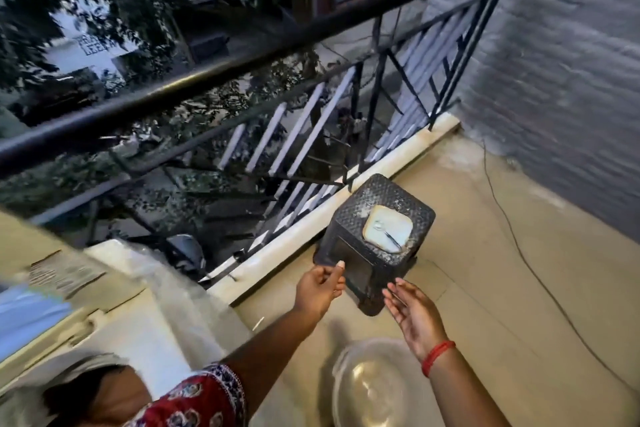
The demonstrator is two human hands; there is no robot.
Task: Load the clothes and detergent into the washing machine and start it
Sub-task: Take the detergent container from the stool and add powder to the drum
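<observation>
The black plastic stool (375,239) at 3 o'clock is pinched at its edge by the left hand (320,288); the right hand (412,315) is held open beside it. The washing machine (104,305) is seen at 8 o'clock.

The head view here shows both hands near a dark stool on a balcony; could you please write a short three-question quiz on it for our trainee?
1. True or false: the left hand touches the black stool at its edge.
2. What lies on top of the stool? A) a folded towel B) a pale square container C) a bottle
3. Which wrist wears the red thread band?

Key: 1 true; 2 B; 3 the right, whose hand is open beside the stool.
</observation>
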